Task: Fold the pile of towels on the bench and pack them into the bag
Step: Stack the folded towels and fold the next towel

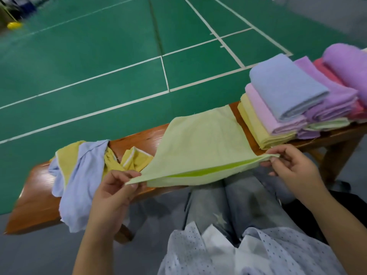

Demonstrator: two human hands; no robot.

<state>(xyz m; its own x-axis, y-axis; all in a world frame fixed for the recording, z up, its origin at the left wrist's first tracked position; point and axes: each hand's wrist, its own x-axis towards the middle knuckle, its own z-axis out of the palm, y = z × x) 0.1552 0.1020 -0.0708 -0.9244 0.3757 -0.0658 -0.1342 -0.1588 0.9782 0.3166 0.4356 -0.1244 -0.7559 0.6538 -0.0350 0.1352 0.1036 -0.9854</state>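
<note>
A pale green towel (200,143) lies doubled over across the wooden bench (33,207), its near edge lifted off the wood. My left hand (117,189) pinches the left corner of that edge. My right hand (292,165) pinches the right corner, so the two layers hang stretched between them. Left of it lies an unfolded heap: a light blue towel (77,183) over a yellow towel (67,155). At the right end stands a stack of folded towels (288,100), blue on top, with pink, yellow and purple ones below and beside it. No bag is clearly in view.
The bench runs from lower left to upper right over a grey floor strip. Beyond it spreads a green court floor (99,56) with white lines. My legs in grey trousers (238,201) are close to the bench's near edge. A dark object (345,197) sits under my right forearm.
</note>
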